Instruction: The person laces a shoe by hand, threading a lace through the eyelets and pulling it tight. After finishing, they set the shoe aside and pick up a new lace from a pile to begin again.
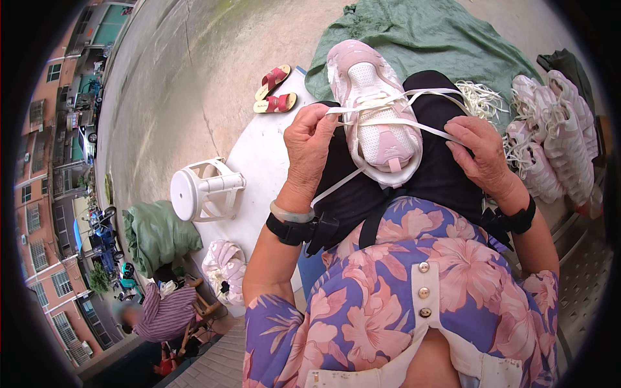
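Observation:
A pink and white sneaker [370, 74] rests on my lap between my black-trousered thighs, its toe pointing away from me. White shoelaces [432, 129] run through its upper eyelets and stretch out to both sides. At the shoe's left, my left hand [310, 137] pinches a lace between thumb and fingers; one loose end trails down toward my wrist. On the right, my right hand [477, 152] pinches another stretch of lace, drawn fairly taut from the shoe. A long loop of lace also lies across my right thigh.
To the right sit several pink and white sneakers [563, 139] in a pile, beside a bundle of white laces [482, 100]. Green cloth [414, 39] spreads beyond my knees. Leftward are red sandals [277, 103], a white stool [187, 194], a floral bundle [223, 265] and a seated person in stripes [169, 313].

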Action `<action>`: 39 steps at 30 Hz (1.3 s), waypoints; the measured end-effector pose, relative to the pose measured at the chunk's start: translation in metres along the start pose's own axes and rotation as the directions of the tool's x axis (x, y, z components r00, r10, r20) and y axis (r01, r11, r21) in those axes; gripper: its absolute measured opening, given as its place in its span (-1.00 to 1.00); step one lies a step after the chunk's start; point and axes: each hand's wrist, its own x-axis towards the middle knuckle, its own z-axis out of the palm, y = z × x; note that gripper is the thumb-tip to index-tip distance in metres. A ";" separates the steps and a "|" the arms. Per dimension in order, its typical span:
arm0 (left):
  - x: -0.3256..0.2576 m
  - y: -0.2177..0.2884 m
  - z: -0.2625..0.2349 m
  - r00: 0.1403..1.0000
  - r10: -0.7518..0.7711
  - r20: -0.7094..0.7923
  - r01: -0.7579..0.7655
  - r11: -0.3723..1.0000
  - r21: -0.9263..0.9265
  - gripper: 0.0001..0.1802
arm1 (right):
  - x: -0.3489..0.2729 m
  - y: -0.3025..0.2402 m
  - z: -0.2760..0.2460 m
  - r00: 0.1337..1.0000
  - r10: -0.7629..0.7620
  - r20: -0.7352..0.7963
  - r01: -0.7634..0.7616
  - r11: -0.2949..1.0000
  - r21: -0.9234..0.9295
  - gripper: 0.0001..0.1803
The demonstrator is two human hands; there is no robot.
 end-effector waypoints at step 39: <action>0.002 0.017 0.068 0.790 0.512 0.338 -0.563 0.385 0.732 -0.88 | 0.048 -0.009 0.054 0.985 0.135 -0.103 -0.112 0.973 0.202 -0.75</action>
